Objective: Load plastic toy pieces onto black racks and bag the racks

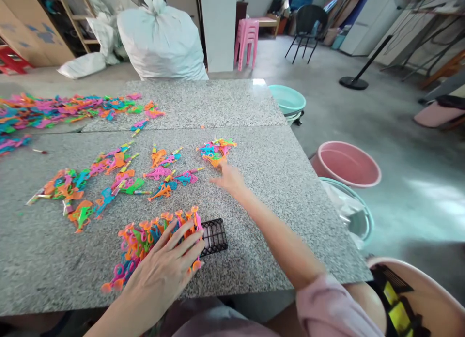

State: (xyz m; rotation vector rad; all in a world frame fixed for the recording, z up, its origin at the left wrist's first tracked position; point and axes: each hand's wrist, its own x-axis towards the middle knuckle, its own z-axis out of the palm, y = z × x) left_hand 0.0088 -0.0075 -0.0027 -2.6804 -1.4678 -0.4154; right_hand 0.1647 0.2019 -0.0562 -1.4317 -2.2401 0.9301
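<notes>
My left hand (169,259) lies flat with fingers stretched out over a row of small plastic toys (143,235) in orange, pink, green and blue. Many of these have round, cup-like orange ends. They stand close together in a black lattice tray (215,236), whose right end shows bare. My right hand (231,179) reaches forward to a small heap of similar toys (217,148). Its thumb is spread away from the fingers, and the fingertips are at the heap's near edge; I cannot make out whether they touch it. Left of it lie loose clusters of toys (160,171), some with yellow-striped sticks.
A long pile of toys (65,109) covers the back left of the speckled stone table (261,230). Beyond stands a tied white sack (162,41). Along the right edge are a pink basin (347,163), a teal basin (288,99) and a tub (428,298) holding dark and yellow things.
</notes>
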